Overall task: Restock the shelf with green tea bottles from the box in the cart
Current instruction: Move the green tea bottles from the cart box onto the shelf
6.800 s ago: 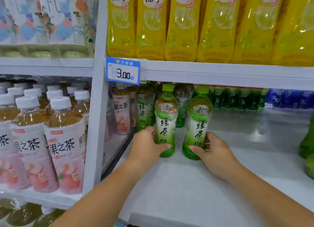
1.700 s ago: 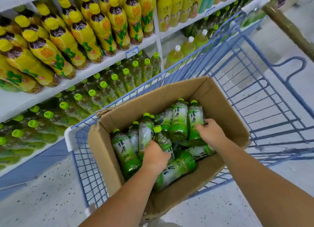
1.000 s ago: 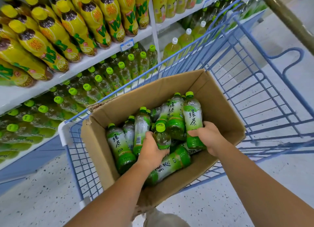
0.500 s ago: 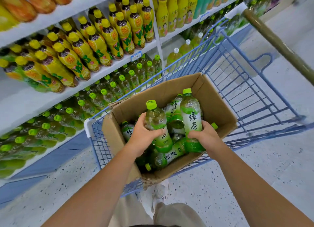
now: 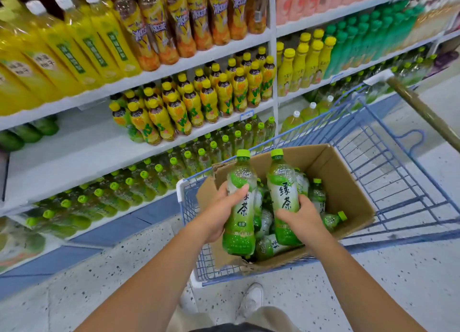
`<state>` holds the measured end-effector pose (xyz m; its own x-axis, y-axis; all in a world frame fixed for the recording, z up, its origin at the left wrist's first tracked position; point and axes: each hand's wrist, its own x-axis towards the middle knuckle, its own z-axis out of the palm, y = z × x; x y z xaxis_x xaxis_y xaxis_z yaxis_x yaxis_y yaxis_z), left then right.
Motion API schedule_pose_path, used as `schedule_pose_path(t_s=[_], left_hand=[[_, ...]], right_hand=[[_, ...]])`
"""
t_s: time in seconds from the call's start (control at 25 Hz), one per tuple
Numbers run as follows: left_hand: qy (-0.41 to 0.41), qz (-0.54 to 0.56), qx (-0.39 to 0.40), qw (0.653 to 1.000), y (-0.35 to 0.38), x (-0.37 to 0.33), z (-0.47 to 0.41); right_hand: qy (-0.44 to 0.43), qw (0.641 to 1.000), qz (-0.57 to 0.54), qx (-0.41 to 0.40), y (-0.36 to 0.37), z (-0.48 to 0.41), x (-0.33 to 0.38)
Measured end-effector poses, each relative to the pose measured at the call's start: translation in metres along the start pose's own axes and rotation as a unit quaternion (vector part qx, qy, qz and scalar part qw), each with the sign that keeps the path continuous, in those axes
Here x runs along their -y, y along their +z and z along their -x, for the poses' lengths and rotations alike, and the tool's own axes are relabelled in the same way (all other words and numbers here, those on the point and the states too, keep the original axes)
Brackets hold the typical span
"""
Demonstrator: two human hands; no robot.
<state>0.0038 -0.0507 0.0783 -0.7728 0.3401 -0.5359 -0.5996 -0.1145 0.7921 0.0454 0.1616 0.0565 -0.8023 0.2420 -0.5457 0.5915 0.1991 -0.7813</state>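
A bare stretch of the white shelf (image 5: 74,152) is seen at left, beside yellow-capped bottles (image 5: 174,107). One green tea bottle (image 5: 239,237) is gripped upright by the left hand (image 5: 217,214), fingers curled round its label. A second green tea bottle (image 5: 282,182), just beside it, is gripped likewise by the right hand (image 5: 301,216). Both are held above the cardboard box (image 5: 346,190), where more bottles lie, in the blue cart (image 5: 423,111). The fetching step is judged done; a turn to the shelf and upright placement are called for next.

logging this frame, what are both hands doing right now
left hand: holding a green tea bottle
right hand: holding a second green tea bottle
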Motion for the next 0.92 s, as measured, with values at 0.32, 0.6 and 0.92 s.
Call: schedule_pose_path(t_s=[0.32,0.6,0.92], left_hand=[[0.062,-0.045,-0.095,0.992,-0.111,-0.015,0.078],[0.152,-0.04,-0.229,0.961,-0.257,-0.035,0.172],[0.182,-0.084,-0.307,0.93,-0.378,-0.079,0.234]], right_hand=[[-0.061,0.997,0.038,0.041,0.115,0.046,0.063],[-0.125,0.986,0.068,0.091,0.277,0.103,0.115],[-0.17,0.97,0.117,0.13,0.409,0.134,0.18]])
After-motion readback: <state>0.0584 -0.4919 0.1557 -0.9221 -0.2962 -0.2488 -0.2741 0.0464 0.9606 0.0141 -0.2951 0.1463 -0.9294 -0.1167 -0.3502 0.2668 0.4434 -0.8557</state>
